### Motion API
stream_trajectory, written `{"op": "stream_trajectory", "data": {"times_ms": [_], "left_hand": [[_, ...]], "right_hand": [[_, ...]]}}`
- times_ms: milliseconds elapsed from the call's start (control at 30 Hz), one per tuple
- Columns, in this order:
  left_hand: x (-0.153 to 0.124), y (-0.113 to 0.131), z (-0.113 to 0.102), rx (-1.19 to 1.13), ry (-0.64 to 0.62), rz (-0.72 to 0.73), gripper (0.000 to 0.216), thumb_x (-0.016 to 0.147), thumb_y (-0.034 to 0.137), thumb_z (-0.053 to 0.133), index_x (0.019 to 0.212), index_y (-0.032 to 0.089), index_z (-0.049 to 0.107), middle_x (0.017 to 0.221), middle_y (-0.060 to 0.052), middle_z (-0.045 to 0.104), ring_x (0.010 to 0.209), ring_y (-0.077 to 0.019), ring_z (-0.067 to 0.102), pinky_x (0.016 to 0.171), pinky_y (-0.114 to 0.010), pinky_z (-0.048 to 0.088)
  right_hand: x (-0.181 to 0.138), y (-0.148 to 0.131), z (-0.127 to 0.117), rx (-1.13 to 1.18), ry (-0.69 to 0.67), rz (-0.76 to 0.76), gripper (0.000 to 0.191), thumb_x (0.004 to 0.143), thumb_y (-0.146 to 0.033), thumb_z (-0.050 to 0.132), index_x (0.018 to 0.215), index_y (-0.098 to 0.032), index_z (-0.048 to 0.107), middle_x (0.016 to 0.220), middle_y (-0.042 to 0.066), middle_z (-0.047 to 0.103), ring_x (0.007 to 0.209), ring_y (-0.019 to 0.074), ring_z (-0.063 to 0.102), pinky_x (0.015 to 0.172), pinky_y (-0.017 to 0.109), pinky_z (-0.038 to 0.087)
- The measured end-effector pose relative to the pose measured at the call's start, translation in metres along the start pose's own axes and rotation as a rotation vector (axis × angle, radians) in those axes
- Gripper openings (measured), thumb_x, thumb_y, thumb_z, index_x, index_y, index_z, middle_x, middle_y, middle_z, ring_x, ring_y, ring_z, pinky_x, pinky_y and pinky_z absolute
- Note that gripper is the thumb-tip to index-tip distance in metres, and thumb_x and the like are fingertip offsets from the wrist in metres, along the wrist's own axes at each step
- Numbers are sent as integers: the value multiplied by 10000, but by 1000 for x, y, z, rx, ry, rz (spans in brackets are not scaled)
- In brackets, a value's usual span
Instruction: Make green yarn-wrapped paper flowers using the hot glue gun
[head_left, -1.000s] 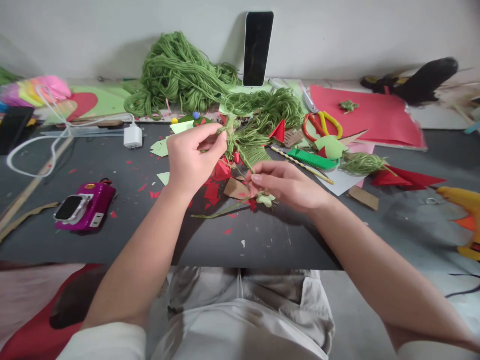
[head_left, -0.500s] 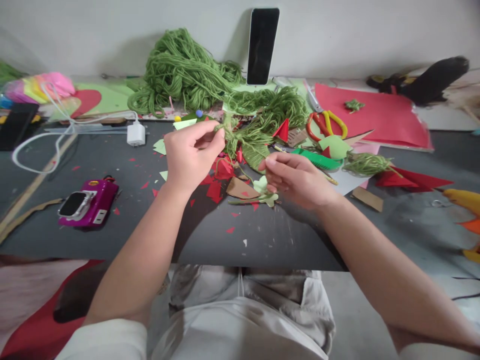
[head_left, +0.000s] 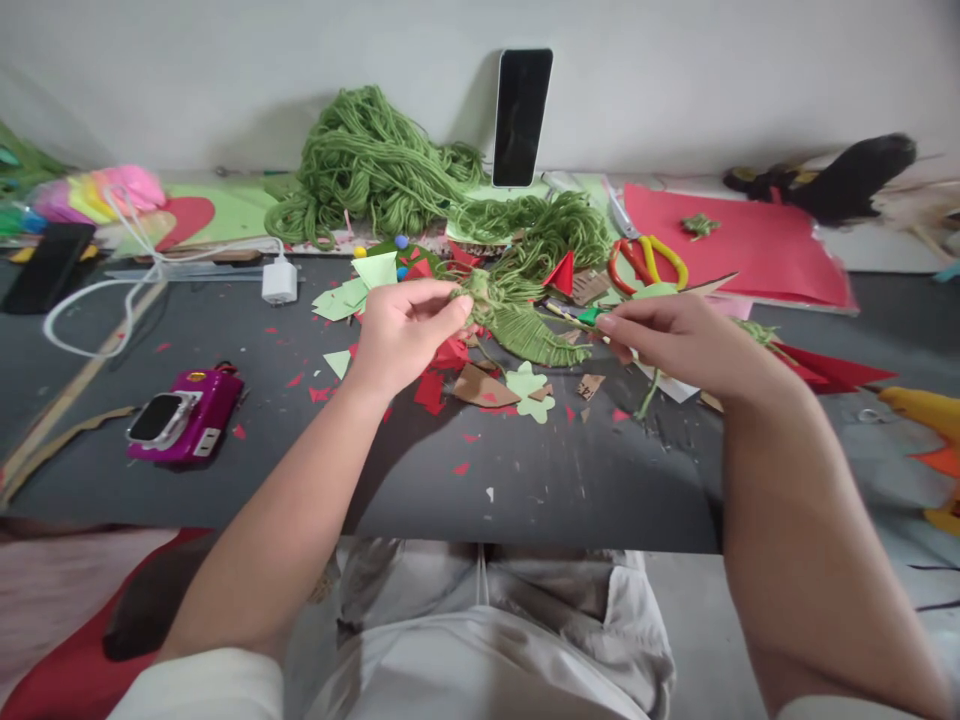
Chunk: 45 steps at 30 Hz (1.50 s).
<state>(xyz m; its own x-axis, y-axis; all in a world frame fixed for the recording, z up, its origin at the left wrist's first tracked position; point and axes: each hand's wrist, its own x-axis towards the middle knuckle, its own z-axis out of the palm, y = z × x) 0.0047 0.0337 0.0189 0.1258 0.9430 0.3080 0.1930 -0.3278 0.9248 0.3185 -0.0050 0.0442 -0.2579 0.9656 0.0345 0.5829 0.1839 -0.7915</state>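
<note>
Left fingers (head_left: 450, 305) pinching yarn bundle (head_left: 525, 330), table edge (head_left: 525, 535) near

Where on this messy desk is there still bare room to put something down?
The dark table is barest along its near edge, below the pale green paper flower. Another patch lies between the white charger and the purple gadget. It is crowded around both hands, amid green yarn, red scraps and scissors.
</note>
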Motion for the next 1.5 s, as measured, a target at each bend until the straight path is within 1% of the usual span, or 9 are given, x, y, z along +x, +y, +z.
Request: {"op": "stream_trajectory", "data": {"times_ms": [100,200,267,433,667,900,1100,1300,1500], "left_hand": [[-4,-1,7,-15,-62,-43,222,806,403,802,812,183,775,741,-14,735,687,-183,730,639,-300,630],[-9,5,14,-1,-136,-86,212,819,383,794,780,176,768,730,-28,749,685,-194,742,614,-284,619],[-12,9,19,19,-173,-102,204,826,366,782,767,171,769,718,-34,755,672,-193,738,571,-261,593],[-16,14,26,59,-204,-104,178,839,329,757,760,171,773,644,-17,726,585,-153,680,482,-221,506],[-16,13,25,87,-231,-99,195,845,349,759,760,175,778,671,-25,740,615,-166,678,523,-251,506],[-15,12,24,72,-233,-123,185,838,347,768,771,176,786,660,-18,733,607,-159,673,523,-244,508],[-12,2,21,-144,-294,-258,244,798,415,842,853,180,808,776,-47,782,657,-190,739,593,-291,623],[-11,9,18,-264,-387,-463,398,703,475,921,890,148,794,811,-51,777,699,-194,768,701,-314,666],[-13,12,20,-292,-416,-517,393,718,428,928,958,143,802,866,-64,799,718,-179,773,727,-288,661]], "right_hand": [[4,7,6,-116,291,-51,265,907,-457,765,766,-234,735,703,35,669,618,173,562,574,339,418],[6,-6,30,9,516,-120,220,946,-452,718,948,-236,760,929,89,752,840,214,676,772,372,503],[6,-19,49,39,468,-191,283,933,-504,731,1018,-234,743,993,87,739,886,230,668,806,390,520],[7,-32,80,-16,282,-314,327,835,-527,833,893,-234,701,876,58,656,789,210,578,730,366,502],[7,-26,78,92,194,-243,149,971,-344,649,891,-224,612,868,42,645,801,191,606,723,337,494],[6,-24,74,192,76,-137,143,1005,-366,584,985,-224,581,793,8,611,694,159,567,655,310,466],[5,-26,65,121,143,-116,210,969,-404,664,1027,-205,700,740,-12,612,560,107,421,538,278,365],[4,-25,60,88,247,-231,208,910,-391,753,907,-192,812,774,23,725,592,113,491,544,280,371],[2,-21,63,-8,215,-290,172,936,-354,738,924,-198,811,756,12,742,579,110,523,560,271,392]]}}
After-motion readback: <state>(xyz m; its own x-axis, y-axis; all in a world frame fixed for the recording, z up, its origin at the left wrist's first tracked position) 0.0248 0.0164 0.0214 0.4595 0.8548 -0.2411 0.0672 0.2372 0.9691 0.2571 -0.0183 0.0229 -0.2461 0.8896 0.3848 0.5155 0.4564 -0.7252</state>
